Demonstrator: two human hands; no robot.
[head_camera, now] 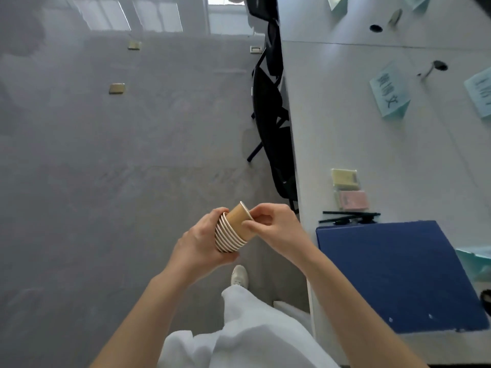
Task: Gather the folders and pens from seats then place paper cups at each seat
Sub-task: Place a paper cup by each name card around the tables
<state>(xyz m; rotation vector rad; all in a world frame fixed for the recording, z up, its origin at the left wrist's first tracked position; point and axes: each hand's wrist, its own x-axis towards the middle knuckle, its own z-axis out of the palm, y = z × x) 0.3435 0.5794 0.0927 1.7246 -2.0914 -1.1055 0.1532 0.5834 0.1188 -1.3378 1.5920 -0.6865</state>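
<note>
Brown paper cup stack cradled in my left hand | right hand fingers pinch the outermost cup | blue folder and black pens on bench, right of my fingers

Office meeting room, long white table with cable ports, folded name cards at the seats, black chairs tucked along its edge, blue folder, pens, grey carpet floor with floor sockets

Name cards and black chairs
</note>
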